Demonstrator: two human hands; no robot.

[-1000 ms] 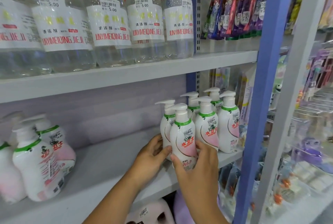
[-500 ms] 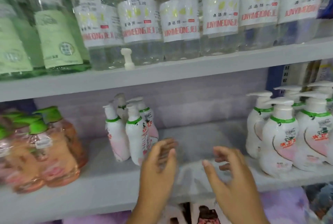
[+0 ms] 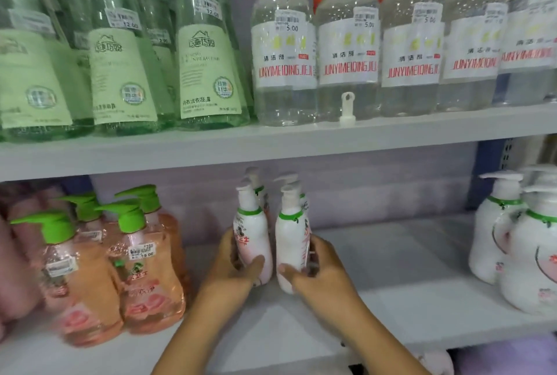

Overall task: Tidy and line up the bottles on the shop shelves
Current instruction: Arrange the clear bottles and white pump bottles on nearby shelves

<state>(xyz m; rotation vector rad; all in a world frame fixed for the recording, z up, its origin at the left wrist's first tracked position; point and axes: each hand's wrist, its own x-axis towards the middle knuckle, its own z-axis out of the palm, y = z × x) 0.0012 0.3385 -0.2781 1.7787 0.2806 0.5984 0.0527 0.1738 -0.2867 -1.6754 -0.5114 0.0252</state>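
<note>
Grey shop shelves (image 3: 301, 145) fill the head view. On the upper one stand green-tinted bottles (image 3: 208, 52) with pale green labels and, to their right, clear bottles (image 3: 283, 52) of colourless liquid with orange caps; a small white plastic hook (image 3: 346, 109) sits before them. On the lower shelf (image 3: 422, 284), orange pump bottles (image 3: 144, 269) with green heads stand left, white pump bottles (image 3: 512, 239) right. Mid-shelf, the left hand (image 3: 232, 272) curls round one white pump bottle (image 3: 251, 242), thumb across its front, and the right hand (image 3: 319, 272) grips its neighbour (image 3: 291, 239) just beside it, both upright.
</note>
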